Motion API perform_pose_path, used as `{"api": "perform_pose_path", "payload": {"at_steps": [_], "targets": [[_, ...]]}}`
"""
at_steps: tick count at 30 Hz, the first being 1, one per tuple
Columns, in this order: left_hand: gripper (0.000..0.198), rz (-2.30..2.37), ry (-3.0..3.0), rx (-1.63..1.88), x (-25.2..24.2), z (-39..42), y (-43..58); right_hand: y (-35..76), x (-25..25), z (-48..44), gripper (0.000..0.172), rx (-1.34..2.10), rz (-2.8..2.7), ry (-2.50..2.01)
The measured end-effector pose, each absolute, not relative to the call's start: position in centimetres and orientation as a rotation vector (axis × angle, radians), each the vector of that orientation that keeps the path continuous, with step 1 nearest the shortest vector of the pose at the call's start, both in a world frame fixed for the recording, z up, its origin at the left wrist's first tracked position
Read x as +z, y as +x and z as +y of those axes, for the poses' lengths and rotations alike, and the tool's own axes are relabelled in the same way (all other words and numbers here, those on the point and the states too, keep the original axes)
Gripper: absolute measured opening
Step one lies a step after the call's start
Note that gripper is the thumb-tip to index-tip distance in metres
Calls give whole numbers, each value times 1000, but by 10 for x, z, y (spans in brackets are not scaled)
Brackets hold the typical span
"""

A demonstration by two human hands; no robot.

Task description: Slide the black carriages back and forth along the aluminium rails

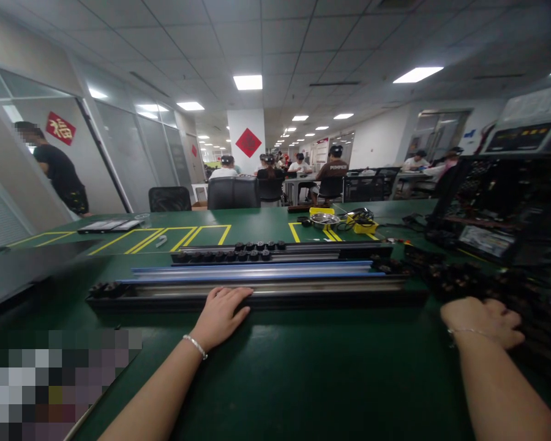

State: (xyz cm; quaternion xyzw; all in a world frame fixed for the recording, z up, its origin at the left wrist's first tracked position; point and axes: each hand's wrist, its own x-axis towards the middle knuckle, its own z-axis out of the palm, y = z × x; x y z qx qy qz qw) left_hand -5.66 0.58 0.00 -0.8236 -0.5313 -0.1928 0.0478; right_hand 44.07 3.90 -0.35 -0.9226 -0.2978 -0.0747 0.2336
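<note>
My left hand (221, 315) lies on the near edge of a long black rail (330, 298), its fingers stretched out and nothing held in them. Small black round parts (108, 289) sit at the left end of that rail. Just behind it runs a strip with blue edges (257, 271). Over on the right, my right hand (484, 321) is curled at the edge of a heap of small black parts (459, 272). What its fingers hold, if anything, is hidden. Farther back, several black knob-like parts (241, 255) stand in a row on another black rail (330, 252).
A metal bowl (324, 218), yellow trays (365, 228) and a coiled black cable (360, 215) are at the back. An open black equipment case (487, 208) stands right on the green table (303, 380). A dark panel (32, 269) is at left. People sit beyond the table.
</note>
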Motion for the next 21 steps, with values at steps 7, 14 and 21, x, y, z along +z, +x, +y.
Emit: {"api": "perform_pose_path", "payload": {"at_steps": [7, 14, 21], "targets": [[37, -1772, -2102, -786, 2, 11, -71, 399, -1, 54, 32, -571, -1382, -1989], [52, -2300, -1386, -912, 29, 23, -132, 389, -19, 69, 46, -282, -1593, -2099], [62, -2499, -1173, -616, 30, 16, -220, 389, -19, 68, 46, -239, -1529, -2106]]}}
